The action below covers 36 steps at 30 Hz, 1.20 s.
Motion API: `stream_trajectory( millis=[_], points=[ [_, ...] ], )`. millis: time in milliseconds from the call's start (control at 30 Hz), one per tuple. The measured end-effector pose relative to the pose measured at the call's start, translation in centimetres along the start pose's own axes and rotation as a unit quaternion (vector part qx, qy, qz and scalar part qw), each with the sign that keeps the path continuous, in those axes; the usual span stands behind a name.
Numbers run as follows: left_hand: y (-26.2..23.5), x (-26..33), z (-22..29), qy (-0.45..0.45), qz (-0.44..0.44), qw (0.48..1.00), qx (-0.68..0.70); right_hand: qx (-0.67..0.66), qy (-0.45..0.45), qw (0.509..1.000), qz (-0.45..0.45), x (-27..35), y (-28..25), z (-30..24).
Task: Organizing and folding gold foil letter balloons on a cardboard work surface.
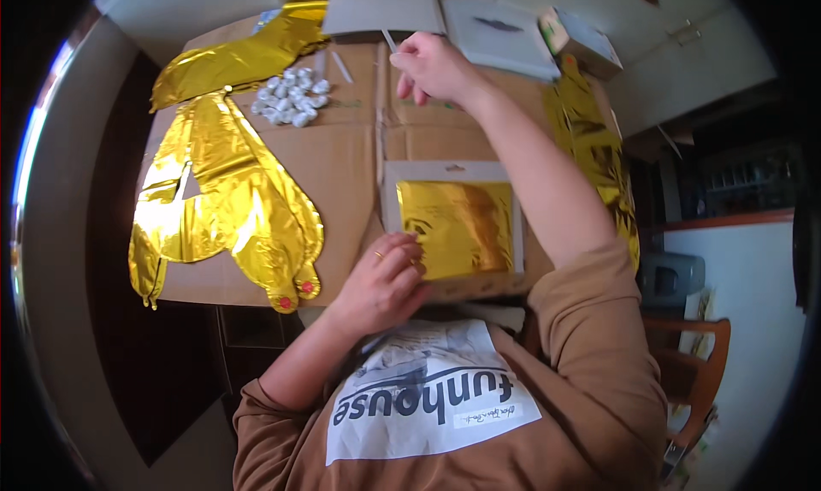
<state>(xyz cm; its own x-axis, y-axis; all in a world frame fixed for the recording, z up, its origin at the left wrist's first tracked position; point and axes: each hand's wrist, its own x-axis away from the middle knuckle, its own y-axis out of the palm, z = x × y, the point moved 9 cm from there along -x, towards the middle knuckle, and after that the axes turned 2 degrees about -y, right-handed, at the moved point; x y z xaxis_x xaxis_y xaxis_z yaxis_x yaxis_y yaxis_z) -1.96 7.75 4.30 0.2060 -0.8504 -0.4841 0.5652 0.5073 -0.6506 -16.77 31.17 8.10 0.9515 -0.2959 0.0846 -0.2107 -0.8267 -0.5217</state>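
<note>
My right hand (436, 68) is raised over the far part of the cardboard. Its fingers pinch a thin white straw (388, 39) that sticks out to the upper left. At the near edge, my left hand (385, 281) has curled fingers against the left edge of a flat packet (462, 226). This packet has a pale border with a hang hole and holds folded gold foil. Flattened gold foil balloons (256, 200) lie left of my hands, one letter-shaped with red dots at its tips. Another gold foil balloon (231, 63) stretches behind it.
A pile of small crumpled white pieces (292, 96) sits at the far left of the cardboard (342, 166), near a loose white straw (342, 67). White boxes (385, 10) line the back. More gold foil (590, 132) hangs along the right edge. A wooden chair (705, 371) stands at right.
</note>
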Motion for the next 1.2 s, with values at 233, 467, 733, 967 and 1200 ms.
stream_trajectory(
  millis=[233,467,733,967,1200],
  points=[
    [1.9,-3.1,4.2,0.083,-0.036,0.996,-0.025,-0.084,0.056,0.990,0.100,28.2,-5.5,4.7],
    [5.5,-4.4,3.8,0.109,-0.064,0.992,-0.015,0.051,-0.026,0.971,0.233,38.9,-0.8,7.7],
    [5.6,-3.9,4.3,0.101,-0.021,0.995,-0.015,0.309,-0.160,0.891,0.291,37.7,2.6,5.3],
    [5.8,-3.6,4.7,0.111,-0.017,0.993,-0.025,0.320,-0.049,0.894,0.310,36.5,2.2,7.2],
    [6.2,-3.3,4.5,0.109,-0.027,0.993,-0.028,0.154,-0.023,0.960,0.231,35.8,0.6,8.6]
  ],
)
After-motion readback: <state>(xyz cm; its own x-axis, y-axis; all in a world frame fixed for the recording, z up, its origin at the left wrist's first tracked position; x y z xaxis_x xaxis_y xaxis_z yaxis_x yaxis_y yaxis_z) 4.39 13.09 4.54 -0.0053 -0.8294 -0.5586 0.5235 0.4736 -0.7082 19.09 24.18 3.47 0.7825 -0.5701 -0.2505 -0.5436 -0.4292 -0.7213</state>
